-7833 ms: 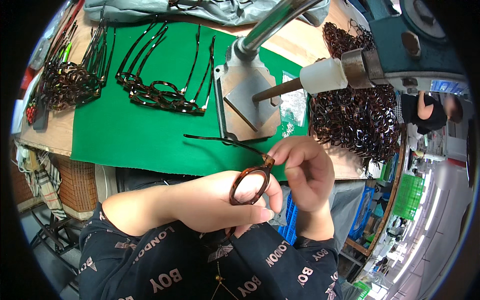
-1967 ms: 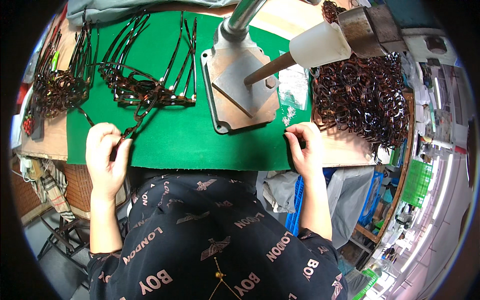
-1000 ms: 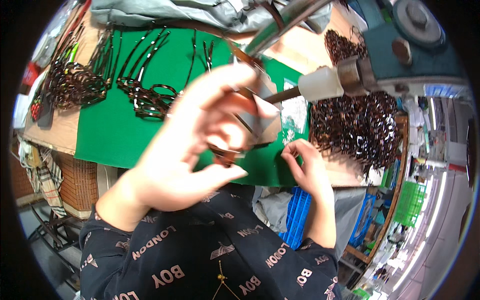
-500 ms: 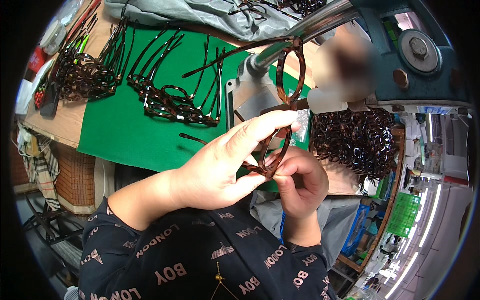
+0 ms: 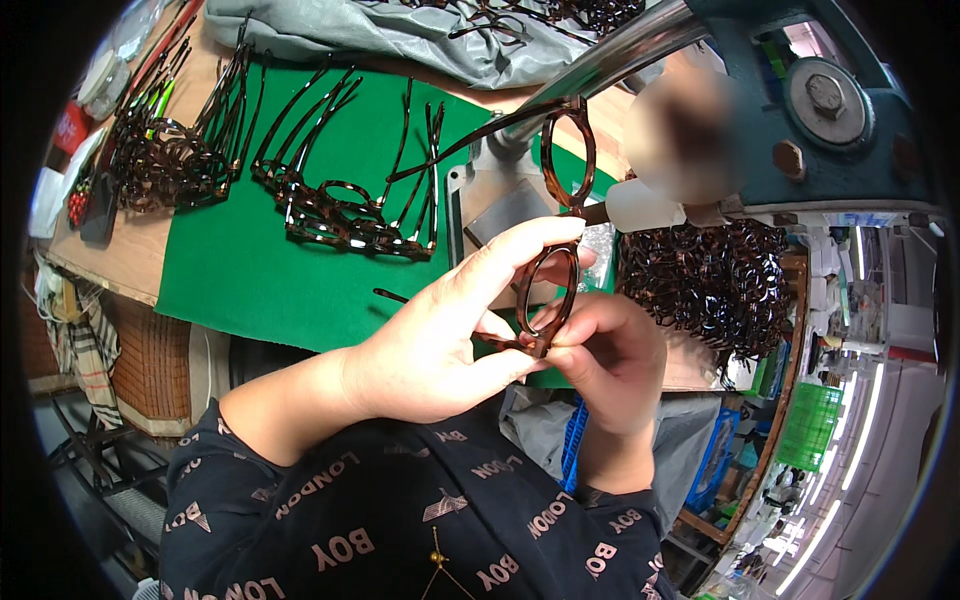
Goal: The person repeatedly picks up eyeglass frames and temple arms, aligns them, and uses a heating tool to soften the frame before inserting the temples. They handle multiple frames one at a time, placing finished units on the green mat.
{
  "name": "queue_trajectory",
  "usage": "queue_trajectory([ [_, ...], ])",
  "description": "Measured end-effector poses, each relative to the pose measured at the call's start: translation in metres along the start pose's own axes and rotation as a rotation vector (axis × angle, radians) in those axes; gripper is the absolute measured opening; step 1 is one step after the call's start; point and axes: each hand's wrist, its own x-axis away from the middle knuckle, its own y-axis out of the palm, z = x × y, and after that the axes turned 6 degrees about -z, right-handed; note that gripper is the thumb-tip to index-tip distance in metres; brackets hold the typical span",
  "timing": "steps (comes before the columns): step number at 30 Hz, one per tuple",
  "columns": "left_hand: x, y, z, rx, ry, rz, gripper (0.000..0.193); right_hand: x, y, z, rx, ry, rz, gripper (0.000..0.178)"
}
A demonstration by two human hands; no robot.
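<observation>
A tortoiseshell eyeglass frame (image 5: pixel 577 203) is held up on edge, its two round rims one above the other. One temple reaches left from the upper rim. My left hand (image 5: pixel 430 345) grips the frame, with the fingers along the lower rim near the bridge and the thumb at its bottom end. My right hand (image 5: pixel 612 360) pinches that same bottom end, where the lower temple joins. Its fingertips partly hide the joint. Just beyond the bridge sits a whitish cylindrical part (image 5: pixel 645 204) of a bench machine (image 5: pixel 765 190).
A green mat (image 5: pixel 225 285) carries several tortoiseshell frames (image 5: pixel 350 225). More frames are heaped at the left (image 5: pixel 170 165) and in a dense pile at the right (image 5: pixel 705 285). The machine's silver post (image 5: pixel 600 70) slants over its metal base (image 5: pixel 505 220). Grey cloth (image 5: pixel 330 30) lies behind.
The held frame has turned slightly, so its rims face me more, and its upper temple has dropped a little. My right hand has shifted slightly right; both hands keep their grip.
</observation>
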Motion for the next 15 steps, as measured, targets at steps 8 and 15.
queue_trajectory([
  [8, -0.019, 0.011, 0.002, 0.072, 0.253, 0.018, 0.087, -0.016, -0.017, -0.016, -0.342, 0.068, -0.039, 0.016],
  [15, -0.057, 0.026, -0.008, 0.145, 0.449, 0.174, 0.088, -0.02, -0.025, -0.037, 0.138, -0.346, 0.299, 0.015],
])
